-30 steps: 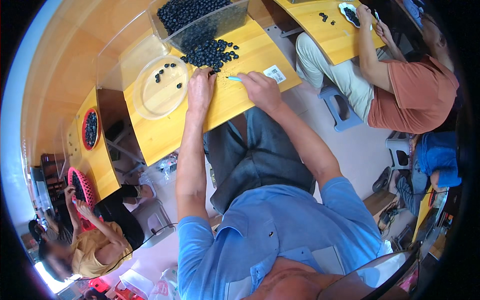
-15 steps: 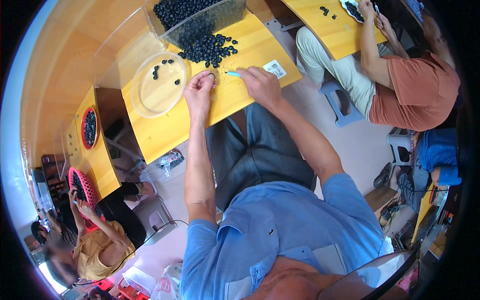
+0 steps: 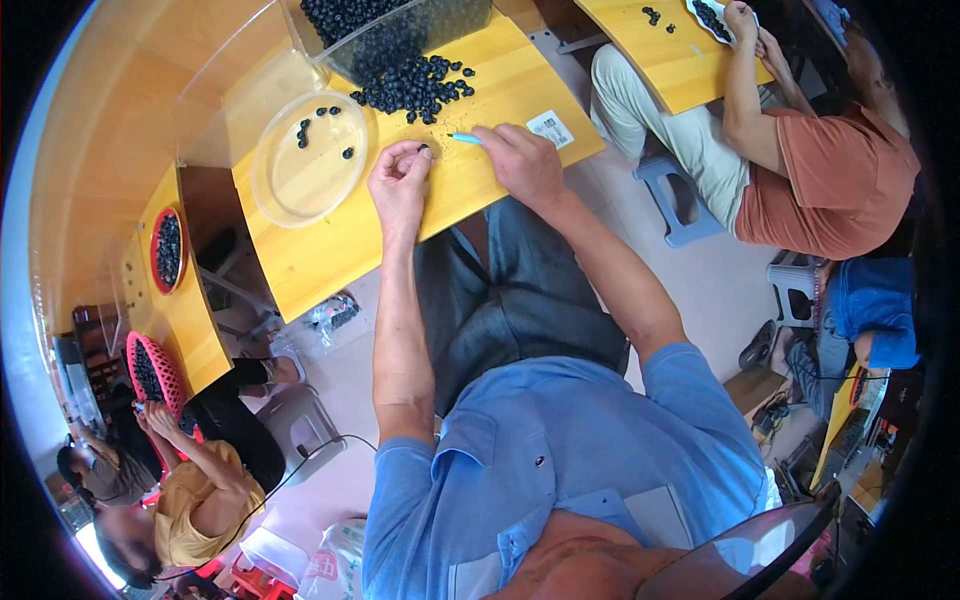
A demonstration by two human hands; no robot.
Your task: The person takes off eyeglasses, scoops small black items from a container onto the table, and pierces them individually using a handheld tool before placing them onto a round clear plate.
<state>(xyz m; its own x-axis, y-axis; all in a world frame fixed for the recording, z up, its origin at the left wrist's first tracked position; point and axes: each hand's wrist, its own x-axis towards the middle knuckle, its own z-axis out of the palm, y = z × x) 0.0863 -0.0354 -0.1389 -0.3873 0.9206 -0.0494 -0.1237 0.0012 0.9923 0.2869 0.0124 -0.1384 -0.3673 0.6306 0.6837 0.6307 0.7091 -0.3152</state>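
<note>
Light-blue pen-like tool: pinched between the thumb and fingers of the right hand, curled snugly about it, its dark tip aimed at the left hand and clear of it.
Left hand: thumb and forefinger closed on one dark berry, which peeks out at the fingertips.
Change: a second ago these left fingertips were at the edge of the berry pile; now they are drawn back from it, toward the person. The right hand keeps much the same grip.
Berry pile: beyond both grips, spilled against a clear bin of more berries.
Round tray: left of the left grip, clear plastic, a few berries in it.
Sticker: white, just beyond the right hand's knuckles on the yellow table; it bears a square printed code, and its small print is too blurred to read.
</note>
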